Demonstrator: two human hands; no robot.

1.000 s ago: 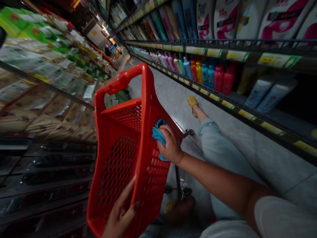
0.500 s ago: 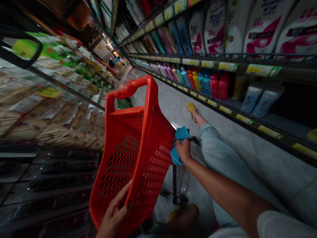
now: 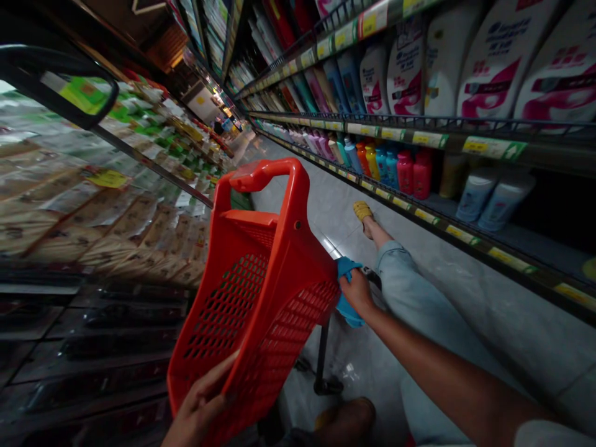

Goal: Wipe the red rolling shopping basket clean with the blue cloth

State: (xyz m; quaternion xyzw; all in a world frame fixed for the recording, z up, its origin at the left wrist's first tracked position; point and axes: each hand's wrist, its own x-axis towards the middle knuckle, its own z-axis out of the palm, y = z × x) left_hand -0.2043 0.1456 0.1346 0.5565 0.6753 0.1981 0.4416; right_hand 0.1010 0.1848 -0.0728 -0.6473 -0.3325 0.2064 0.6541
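A red perforated plastic shopping basket [image 3: 261, 279] with a thick hooped handle is tilted in front of me. My left hand [image 3: 200, 403] grips its near bottom edge, fingers curled over the rim. My right hand [image 3: 357, 290] presses a bunched blue cloth [image 3: 347, 268] against the basket's right outer side, near its far corner. The basket's inside is mostly hidden from me. My leg in light jeans [image 3: 419, 298] stretches out along the aisle floor, with a yellow sandal [image 3: 362, 210] on the foot.
A narrow shop aisle. Shelves of shampoo and detergent bottles [image 3: 400, 167] line the right, packaged goods [image 3: 116, 211] the left. A black metal stand [image 3: 321, 366] with wheels sits on the grey tiled floor [image 3: 465, 310] below the basket.
My right hand slid the blue cloth along the basket's side from the middle to the far right corner. The basket has tipped and shifted right, and my view has risen.
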